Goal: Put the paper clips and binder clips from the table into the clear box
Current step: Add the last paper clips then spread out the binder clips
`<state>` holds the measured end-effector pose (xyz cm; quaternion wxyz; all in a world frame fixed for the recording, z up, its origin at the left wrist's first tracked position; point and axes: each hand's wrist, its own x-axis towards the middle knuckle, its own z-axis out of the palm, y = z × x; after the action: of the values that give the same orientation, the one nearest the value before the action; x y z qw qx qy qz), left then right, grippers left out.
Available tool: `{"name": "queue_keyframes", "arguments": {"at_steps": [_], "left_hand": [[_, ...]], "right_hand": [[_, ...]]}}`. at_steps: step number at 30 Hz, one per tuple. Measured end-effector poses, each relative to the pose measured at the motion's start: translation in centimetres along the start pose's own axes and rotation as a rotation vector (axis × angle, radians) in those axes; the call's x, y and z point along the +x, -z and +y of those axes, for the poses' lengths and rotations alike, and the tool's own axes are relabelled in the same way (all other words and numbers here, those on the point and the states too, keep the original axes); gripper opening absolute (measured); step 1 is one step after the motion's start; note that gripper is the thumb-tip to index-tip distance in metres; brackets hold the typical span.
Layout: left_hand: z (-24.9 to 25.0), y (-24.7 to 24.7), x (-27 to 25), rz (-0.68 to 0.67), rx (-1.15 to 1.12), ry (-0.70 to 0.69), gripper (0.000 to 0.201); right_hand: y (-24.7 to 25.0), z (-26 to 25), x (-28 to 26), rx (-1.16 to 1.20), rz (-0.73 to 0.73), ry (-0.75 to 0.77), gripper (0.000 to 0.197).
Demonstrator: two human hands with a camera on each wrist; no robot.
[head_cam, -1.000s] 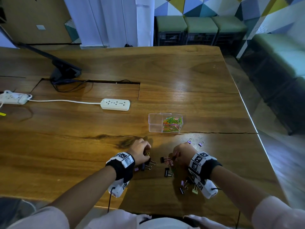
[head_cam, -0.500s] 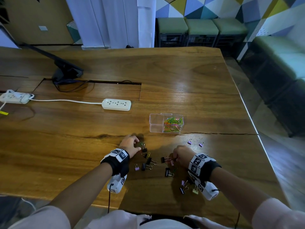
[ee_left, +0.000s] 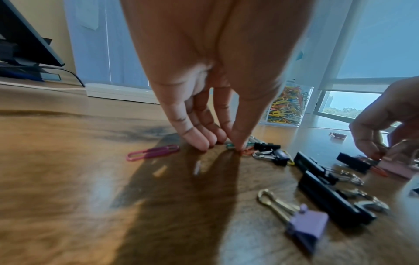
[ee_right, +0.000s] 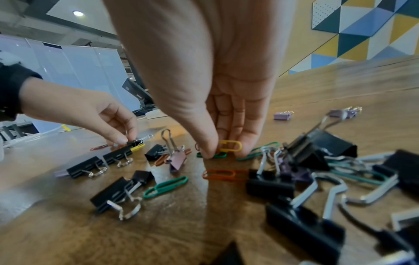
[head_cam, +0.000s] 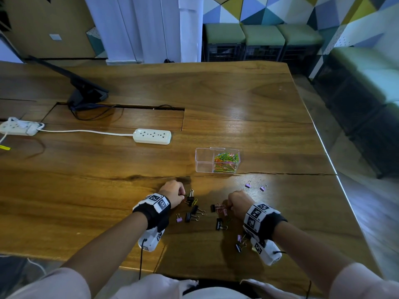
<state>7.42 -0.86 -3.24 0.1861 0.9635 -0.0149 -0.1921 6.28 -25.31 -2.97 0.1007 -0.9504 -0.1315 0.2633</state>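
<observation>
The clear box [head_cam: 203,161] stands on the wooden table [head_cam: 237,100], its right half filled with coloured paper clips [head_cam: 226,161]. Before it lie several black binder clips [head_cam: 191,216], purple binder clips [head_cam: 179,219] and loose paper clips. My left hand [head_cam: 182,195] points down at the table, thumb and fingers [ee_left: 195,139] pinching a teal paper clip [ee_left: 230,145] beside a black binder clip [ee_left: 266,146]. My right hand [head_cam: 230,207] pinches a yellow paper clip [ee_right: 230,144] just above a green one [ee_right: 217,155]. Two more purple binder clips [head_cam: 248,185] lie apart to the right.
A white power strip [head_cam: 152,136] and its cable lie left of the box, with a second strip [head_cam: 18,128] at the far left. A black monitor stand [head_cam: 86,93] is behind a cable slot. The table's right edge [head_cam: 330,160] drops to the floor.
My left hand has slid a little left and away, uncovering the black binder clips it was over. My right hand has stayed at the same spot among the clips.
</observation>
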Motion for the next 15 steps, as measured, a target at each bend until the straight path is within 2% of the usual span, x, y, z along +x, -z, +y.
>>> {"name": "queue_keyframes", "arguments": {"at_steps": [5, 11, 15], "left_hand": [[0.3, -0.4, -0.5, -0.01, 0.034, -0.039, 0.019], [0.8, 0.1, -0.2, -0.054, 0.071, -0.066, 0.014], [1.5, 0.2, -0.4, -0.093, 0.217, -0.115, 0.017]], "right_hand": [[-0.1, 0.0, -0.3, -0.007, 0.015, 0.02, 0.023], [-0.1, -0.2, -0.8, -0.028, 0.009, 0.031, 0.026], [-0.2, -0.2, -0.9, 0.0, 0.049, 0.018, 0.025]]}}
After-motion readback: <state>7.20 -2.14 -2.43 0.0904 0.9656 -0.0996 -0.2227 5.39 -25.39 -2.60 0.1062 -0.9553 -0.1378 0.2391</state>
